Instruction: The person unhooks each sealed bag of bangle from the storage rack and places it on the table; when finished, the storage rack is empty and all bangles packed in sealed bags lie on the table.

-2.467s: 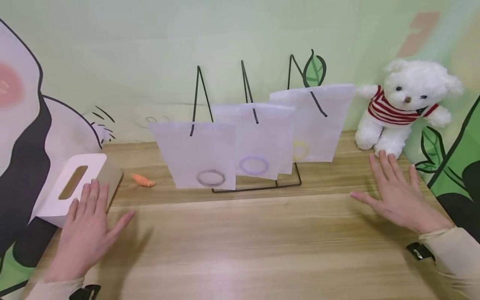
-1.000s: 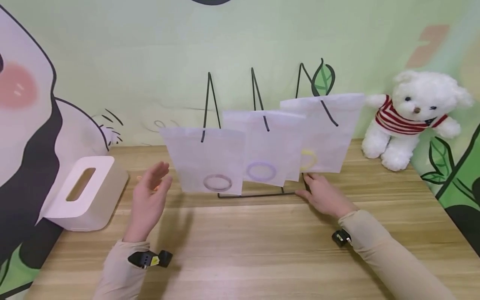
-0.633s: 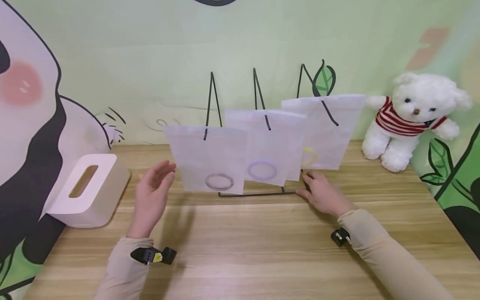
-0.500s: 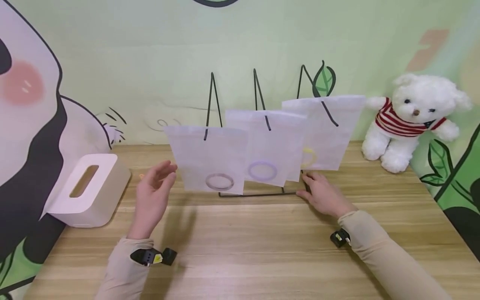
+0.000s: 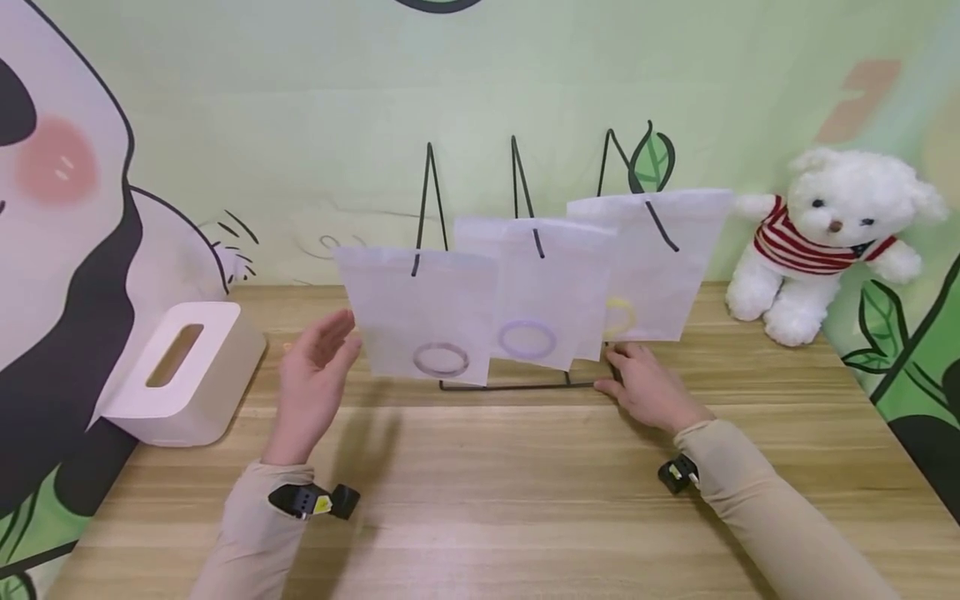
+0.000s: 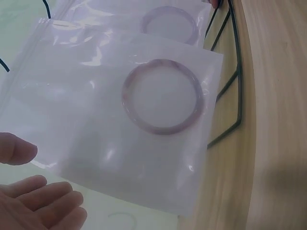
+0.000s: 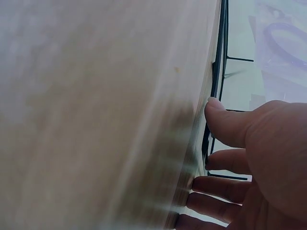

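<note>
Black wire forms the rack (image 5: 525, 387) whose front right corner I pinch between the thumb and forefinger of my right hand (image 5: 652, 387). Three translucent bags hang from its arms: leftmost of that hand, the near bag (image 5: 405, 308) with a pinkish-brown bangle (image 6: 163, 130); next, the middle bag (image 5: 540, 283) with a lilac bangle (image 5: 527, 356); straight beyond it, the far bag (image 5: 652, 258) with a yellow bangle (image 5: 632, 317). My left hand (image 5: 311, 392), thumb apart from the fingers, is just beside the near bag; I cannot tell whether they touch. Left of it, a white tissue box (image 5: 217, 392) sits on the desk (image 5: 487, 483); beyond and right of my right hand is a white teddy bear (image 5: 813, 242).
</note>
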Demonstrator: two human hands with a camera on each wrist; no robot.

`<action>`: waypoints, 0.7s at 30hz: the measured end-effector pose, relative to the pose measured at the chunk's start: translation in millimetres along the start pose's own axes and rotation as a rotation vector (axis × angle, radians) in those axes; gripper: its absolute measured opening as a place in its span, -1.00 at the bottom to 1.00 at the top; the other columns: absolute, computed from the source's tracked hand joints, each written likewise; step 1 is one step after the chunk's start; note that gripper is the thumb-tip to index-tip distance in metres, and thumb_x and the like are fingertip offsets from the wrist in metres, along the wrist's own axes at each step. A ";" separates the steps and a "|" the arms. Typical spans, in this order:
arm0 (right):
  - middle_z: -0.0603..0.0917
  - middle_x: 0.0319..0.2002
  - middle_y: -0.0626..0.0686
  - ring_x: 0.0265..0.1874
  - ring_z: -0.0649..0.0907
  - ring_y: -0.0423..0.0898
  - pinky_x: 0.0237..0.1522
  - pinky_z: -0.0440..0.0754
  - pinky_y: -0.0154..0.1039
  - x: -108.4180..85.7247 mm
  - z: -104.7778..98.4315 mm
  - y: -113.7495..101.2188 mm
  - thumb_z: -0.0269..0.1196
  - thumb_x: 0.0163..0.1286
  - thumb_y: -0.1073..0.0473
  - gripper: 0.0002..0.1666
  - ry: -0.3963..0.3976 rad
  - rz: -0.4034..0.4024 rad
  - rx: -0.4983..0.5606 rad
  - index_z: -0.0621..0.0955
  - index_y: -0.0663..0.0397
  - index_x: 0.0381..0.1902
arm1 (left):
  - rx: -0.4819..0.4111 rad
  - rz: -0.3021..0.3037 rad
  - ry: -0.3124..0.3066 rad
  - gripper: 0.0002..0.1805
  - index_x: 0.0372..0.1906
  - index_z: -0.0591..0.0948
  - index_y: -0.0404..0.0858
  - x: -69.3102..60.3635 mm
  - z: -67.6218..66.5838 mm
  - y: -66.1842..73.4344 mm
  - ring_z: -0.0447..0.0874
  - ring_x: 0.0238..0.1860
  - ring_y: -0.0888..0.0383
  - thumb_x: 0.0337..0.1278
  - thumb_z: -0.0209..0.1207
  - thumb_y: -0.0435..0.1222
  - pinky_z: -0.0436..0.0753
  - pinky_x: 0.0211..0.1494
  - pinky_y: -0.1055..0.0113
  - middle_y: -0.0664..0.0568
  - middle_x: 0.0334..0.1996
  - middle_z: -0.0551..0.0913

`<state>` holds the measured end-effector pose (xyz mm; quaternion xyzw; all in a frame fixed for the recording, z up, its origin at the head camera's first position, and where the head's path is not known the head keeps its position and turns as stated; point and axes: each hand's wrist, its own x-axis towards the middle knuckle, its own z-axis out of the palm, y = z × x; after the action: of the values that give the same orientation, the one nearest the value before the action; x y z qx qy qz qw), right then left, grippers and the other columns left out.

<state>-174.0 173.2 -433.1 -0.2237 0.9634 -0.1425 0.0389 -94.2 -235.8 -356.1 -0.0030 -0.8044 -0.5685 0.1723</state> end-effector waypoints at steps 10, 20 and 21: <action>0.36 0.28 0.41 0.26 0.35 0.33 0.17 0.42 0.26 1.2 2.3 4.7 0.20 0.43 -0.02 -0.28 0.004 0.002 0.006 0.39 0.50 0.27 | -0.035 0.015 0.003 -0.56 0.26 0.44 -0.41 2.4 6.4 3.1 0.53 0.17 0.01 0.37 0.12 -0.32 0.52 0.21 0.30 -0.21 0.15 0.57; 0.38 0.29 0.38 0.28 0.35 0.30 0.19 0.40 0.26 2.7 3.6 5.3 0.20 0.42 -0.06 -0.26 0.006 0.028 0.001 0.40 0.47 0.27 | 0.010 0.051 0.040 -0.67 0.10 0.57 -0.39 2.3 8.0 3.5 0.63 -0.12 0.18 0.36 0.14 -0.27 0.56 -0.05 0.49 -0.17 -0.10 0.67; 0.38 0.28 0.38 0.27 0.35 0.30 0.18 0.41 0.26 2.4 3.8 5.3 0.21 0.42 -0.05 -0.26 0.008 0.027 -0.003 0.40 0.47 0.27 | 0.015 0.054 0.038 -0.67 0.08 0.58 -0.39 2.0 8.0 3.6 0.64 -0.12 0.19 0.36 0.14 -0.26 0.57 -0.04 0.48 -0.16 -0.10 0.68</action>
<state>-177.9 175.7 -438.3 -0.2101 0.9667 -0.1416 0.0368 -97.5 -227.6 -354.7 -0.0128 -0.8048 -0.5577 0.2028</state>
